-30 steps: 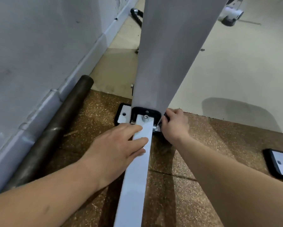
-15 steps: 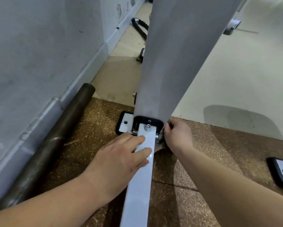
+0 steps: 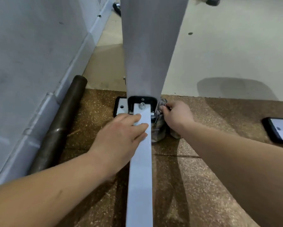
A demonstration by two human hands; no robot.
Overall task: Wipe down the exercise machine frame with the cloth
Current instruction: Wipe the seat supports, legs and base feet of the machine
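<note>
Head view: the right hand (image 3: 176,115) clenches a grey cloth (image 3: 158,126) against the right side of the black foot bracket (image 3: 141,99), where the upright post (image 3: 147,49) meets the white floor beam (image 3: 140,177). That beam runs near-to-far. The left hand (image 3: 121,138) lies flat on it with fingers spread, gripping nothing. The cloth sits just right of the beam, so the right hand is the nearer one for wiping it.

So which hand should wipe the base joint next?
Right. The right hand already holds the cloth bunched against the right side of the black bracket. The left hand is flat on the white bar, apparently bracing, with no cloth.
</note>
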